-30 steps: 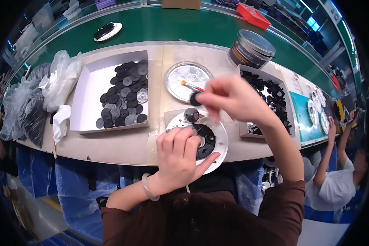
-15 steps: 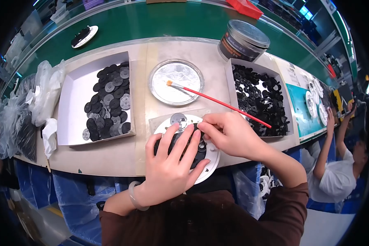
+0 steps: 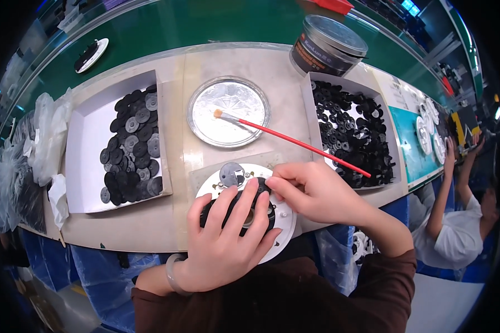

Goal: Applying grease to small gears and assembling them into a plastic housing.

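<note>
Over a white round plate (image 3: 286, 225) at the table's near edge, my left hand (image 3: 222, 241) lies with its fingers spread. The fingers rest on black gears (image 3: 264, 191) fitted on the plate and partly hide them. A grey disc (image 3: 231, 173) with a notch shows at the plate's far left, beyond my fingertips. My right hand (image 3: 319, 191) is closed, thumb and index finger pinched together at the right edge of the gears, close to my left fingertips. What the pinch holds, if anything, is hidden.
Ahead lies a round metal lid (image 3: 228, 139) with a red-handled brush (image 3: 305, 145) across it. A white box (image 3: 83, 166) of grey and black discs stands left, a box (image 3: 391, 136) of small black gears right. Behind are a tin (image 3: 328, 50) and a green belt (image 3: 205, 25). Another person (image 3: 455, 238) works at far right.
The whole view has shifted a little. My left fingers have moved slightly on the gears, uncovering more of the grey disc's surroundings. My right hand stays pinched at the plate's right side.
</note>
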The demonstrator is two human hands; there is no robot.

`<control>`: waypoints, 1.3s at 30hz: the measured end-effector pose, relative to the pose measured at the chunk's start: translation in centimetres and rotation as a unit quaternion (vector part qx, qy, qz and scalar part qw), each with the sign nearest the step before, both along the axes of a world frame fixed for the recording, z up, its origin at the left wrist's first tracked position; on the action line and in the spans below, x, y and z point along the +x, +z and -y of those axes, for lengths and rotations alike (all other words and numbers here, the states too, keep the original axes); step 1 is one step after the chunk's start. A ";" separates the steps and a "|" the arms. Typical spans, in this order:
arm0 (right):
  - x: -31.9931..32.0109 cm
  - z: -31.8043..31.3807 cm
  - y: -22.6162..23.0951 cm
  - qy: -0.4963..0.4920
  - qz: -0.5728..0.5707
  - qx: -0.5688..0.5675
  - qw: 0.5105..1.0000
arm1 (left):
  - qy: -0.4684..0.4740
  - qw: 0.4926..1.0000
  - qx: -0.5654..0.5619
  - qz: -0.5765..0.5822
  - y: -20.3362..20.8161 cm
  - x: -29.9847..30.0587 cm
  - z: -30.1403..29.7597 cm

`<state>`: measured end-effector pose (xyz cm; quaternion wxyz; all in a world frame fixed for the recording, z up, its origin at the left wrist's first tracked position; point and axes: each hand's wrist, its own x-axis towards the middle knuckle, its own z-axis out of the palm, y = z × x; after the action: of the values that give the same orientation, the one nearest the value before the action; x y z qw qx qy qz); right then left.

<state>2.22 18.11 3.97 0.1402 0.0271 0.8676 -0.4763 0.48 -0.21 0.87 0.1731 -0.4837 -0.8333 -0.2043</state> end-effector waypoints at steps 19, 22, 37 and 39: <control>-0.5 0.2 -0.6 -0.033 -0.064 -0.009 0.997 | 0.044 0.999 -0.030 -0.002 0.8 0.2 -0.7; -0.1 -0.4 -0.4 -0.030 -0.008 -0.017 0.999 | 0.032 0.999 -0.032 0.004 0.8 0.1 -0.7; -3.8 -15.1 -1.8 -0.099 -0.186 0.418 0.884 | 0.014 0.999 -0.043 0.003 0.7 0.1 -0.6; -4.4 -14.4 -2.0 -0.131 -0.198 0.375 0.896 | 0.016 0.999 -0.041 0.000 0.7 0.1 -0.6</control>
<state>-2.17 32.51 1.99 -0.1184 0.0966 0.9803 -0.1251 0.60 0.39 1.57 0.1561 -0.4771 -0.8486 -0.1668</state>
